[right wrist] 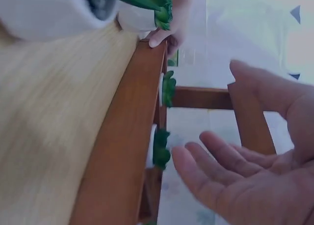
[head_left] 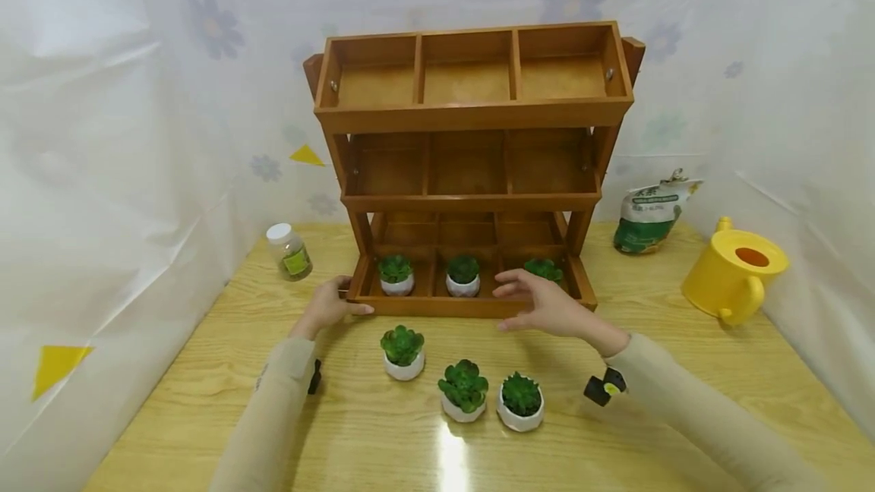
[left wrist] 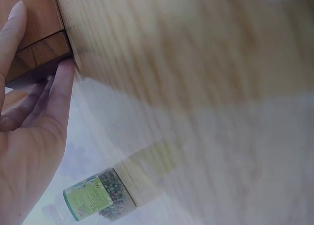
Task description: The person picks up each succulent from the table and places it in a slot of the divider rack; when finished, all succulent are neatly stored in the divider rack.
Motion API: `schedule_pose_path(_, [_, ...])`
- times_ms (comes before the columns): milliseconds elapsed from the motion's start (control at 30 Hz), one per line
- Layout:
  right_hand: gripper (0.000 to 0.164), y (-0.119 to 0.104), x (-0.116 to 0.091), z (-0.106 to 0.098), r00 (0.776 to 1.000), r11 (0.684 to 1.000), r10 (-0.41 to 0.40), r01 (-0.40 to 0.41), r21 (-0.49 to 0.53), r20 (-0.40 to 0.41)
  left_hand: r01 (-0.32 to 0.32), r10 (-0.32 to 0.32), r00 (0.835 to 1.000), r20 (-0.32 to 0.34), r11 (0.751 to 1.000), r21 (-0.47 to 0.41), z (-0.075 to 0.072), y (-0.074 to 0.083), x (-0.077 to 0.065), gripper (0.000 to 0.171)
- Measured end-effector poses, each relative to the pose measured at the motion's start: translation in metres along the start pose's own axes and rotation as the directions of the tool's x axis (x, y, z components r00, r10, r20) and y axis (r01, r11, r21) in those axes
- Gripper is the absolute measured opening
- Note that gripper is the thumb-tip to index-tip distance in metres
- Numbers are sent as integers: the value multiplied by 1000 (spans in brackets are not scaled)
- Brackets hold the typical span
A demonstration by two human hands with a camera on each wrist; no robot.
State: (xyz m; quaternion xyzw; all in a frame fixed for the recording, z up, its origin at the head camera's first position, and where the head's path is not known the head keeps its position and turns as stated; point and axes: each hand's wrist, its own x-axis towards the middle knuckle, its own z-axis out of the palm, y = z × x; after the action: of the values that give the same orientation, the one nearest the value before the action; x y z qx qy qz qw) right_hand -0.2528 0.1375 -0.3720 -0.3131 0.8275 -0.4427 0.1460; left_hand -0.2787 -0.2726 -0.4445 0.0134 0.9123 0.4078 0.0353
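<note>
A three-tier wooden shelf [head_left: 472, 120] stands at the back of the table. My left hand [head_left: 330, 307] grips the front left corner of its lowest tier. In the left wrist view the thumb lies on the front board [left wrist: 39, 16] and the fingers reach along the side. Over the right end of that tier hovers my right hand [head_left: 550, 308], fingers spread and holding nothing. The lowest tier bears a left potted succulent [head_left: 396, 273], a middle one [head_left: 463, 274] and a right one [head_left: 544, 269], partly hidden by the right hand.
Nearer me, three more white-potted succulents, left [head_left: 402, 355], middle [head_left: 463, 392] and right [head_left: 521, 403], stand on the wooden table [head_left: 355, 431]. A lidded jar [head_left: 290, 253] is left of the shelf; a clipped bag [head_left: 652, 216] and yellow watering can [head_left: 728, 275] stand right.
</note>
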Motion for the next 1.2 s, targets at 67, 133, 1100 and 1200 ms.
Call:
schedule_pose_path(67, [71,9,-14,-5,998,998,-26,22,61,55,0,0,1000,-3,1000,1,0,0,0,79])
schedule_pose_path(133, [70,19,-26,-6,991,988,-64,46,145,121,0,0,1000,-3,1000,-2,1,0,0,79])
schedule_pose_path(1100, [72,53,-77,55,982,981,-48,11,193,185,2,-2,1000,8,1000,-4,1,-3,2,81])
schedule_pose_path(1200, [72,53,-77,56,982,985,-43,11,169,184,8,-8,1000,6,1000,2,1,-5,2,82])
